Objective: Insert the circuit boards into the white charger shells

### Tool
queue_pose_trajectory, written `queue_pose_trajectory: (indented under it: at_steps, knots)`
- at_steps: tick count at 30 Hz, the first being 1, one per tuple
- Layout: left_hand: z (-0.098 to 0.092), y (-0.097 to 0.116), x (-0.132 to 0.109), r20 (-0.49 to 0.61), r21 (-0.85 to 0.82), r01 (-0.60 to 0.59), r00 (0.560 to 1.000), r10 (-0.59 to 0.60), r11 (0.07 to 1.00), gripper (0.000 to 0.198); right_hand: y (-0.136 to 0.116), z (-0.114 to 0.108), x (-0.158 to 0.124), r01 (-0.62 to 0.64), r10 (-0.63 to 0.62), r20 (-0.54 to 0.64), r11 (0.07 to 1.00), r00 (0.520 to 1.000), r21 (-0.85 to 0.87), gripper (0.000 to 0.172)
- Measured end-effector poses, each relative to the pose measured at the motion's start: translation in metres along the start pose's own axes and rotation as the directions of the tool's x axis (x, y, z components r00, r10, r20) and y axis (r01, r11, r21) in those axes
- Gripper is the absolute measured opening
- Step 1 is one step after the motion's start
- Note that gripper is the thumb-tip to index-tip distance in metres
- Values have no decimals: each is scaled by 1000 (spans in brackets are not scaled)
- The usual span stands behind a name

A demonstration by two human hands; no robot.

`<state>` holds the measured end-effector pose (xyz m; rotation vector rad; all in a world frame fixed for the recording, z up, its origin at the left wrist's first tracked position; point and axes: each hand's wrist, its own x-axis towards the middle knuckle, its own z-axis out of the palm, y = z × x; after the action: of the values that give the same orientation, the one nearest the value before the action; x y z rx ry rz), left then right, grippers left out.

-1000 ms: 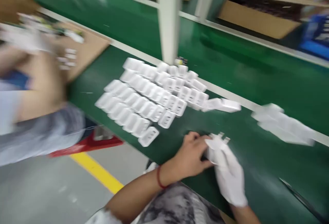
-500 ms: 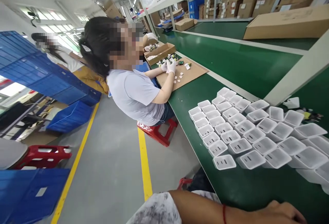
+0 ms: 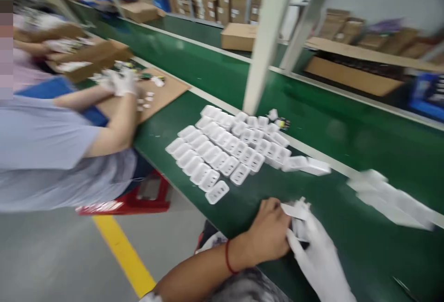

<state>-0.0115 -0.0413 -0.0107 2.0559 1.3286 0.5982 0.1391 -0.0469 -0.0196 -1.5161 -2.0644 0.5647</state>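
My bare left hand (image 3: 269, 230), with a red cord at the wrist, has its fingers curled against a white plastic part (image 3: 294, 211). On the other side, my white-gloved right hand (image 3: 321, 246) grips the same part between thumb and fingers. Small prongs stick up near the gloved fingertips. Blur and the fingers hide much of the part. Beyond my hands, rows of white plastic housings (image 3: 217, 193) with dark slots in their bottoms lie on the green bench (image 3: 263, 188).
More white housings (image 3: 395, 202) lie to the right, blurred. A thin metal tool (image 3: 402, 287) rests near the bench's front right. At left sits a co-worker (image 3: 45, 154), gloved hands over a cardboard sheet (image 3: 166, 96). A white post (image 3: 265, 38) rises behind the housings.
My view has swung right and down. Both my hands now show with the white plastic part; before, only my left forearm and hand showed. The co-worker and housings have shifted left in view.
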Motion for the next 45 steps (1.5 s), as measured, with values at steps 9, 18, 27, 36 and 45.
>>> queue_pose_trajectory:
  at_steps: [9,18,27,36,45]
  knots:
    - [-9,5,-15,-19,-150,-77,997,75,986,79,12,-46,2,-346,680,213,63,701,936,34]
    - [12,-13,-18,-43,-22,-135,990,134,991,44,-2,-60,10,-339,514,402,-216,758,916,26]
    - [8,-18,-7,75,21,-119,990,117,993,39,8,-76,13,-435,578,335,38,744,900,35]
    - [-8,-15,16,230,53,-98,970,84,994,43,100,-181,110,-448,406,-347,893,846,-49,37]
    - [-20,-2,63,-136,303,-129,975,177,944,35,210,-191,197,-552,518,-303,834,800,-31,28]
